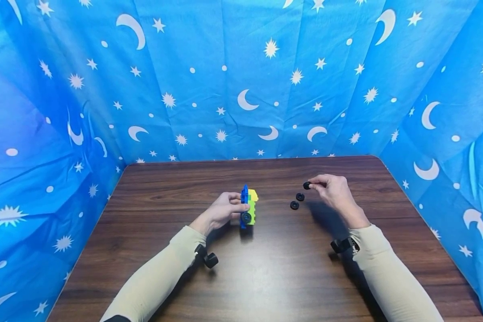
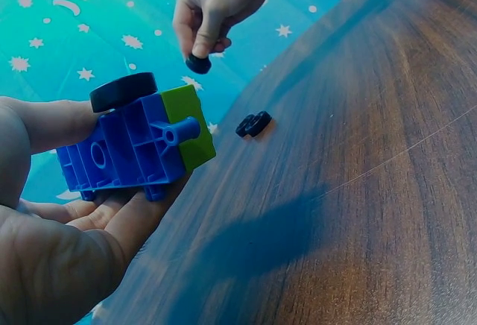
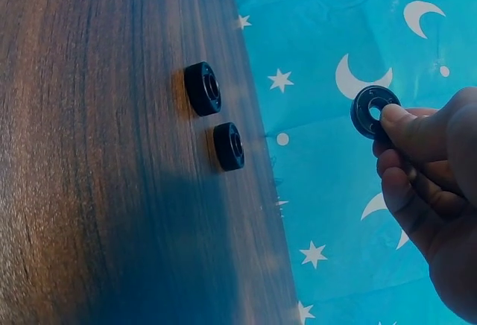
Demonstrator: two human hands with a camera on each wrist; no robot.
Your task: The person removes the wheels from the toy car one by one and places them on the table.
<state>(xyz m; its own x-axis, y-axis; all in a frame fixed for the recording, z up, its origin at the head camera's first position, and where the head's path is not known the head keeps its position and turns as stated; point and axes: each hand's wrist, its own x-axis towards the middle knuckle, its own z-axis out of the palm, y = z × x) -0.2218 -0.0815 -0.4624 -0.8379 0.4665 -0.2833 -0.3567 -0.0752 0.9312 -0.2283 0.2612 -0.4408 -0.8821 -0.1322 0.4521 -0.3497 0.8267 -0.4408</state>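
My left hand grips a toy car of blue, green and yellow building blocks between thumb and fingers, tipped on its side above the table. In the left wrist view its blue underside faces the camera, with one black wheel fitted and a bare blue axle peg sticking out near the green end. My right hand pinches a loose black wheel with a central hole between thumb and fingertips, held up over the table's far right. Two more black wheels lie on the table nearby.
The dark wood table runs up to a blue curtain with white moons and stars, which also hangs at both sides. Small black cameras are strapped to both wrists.
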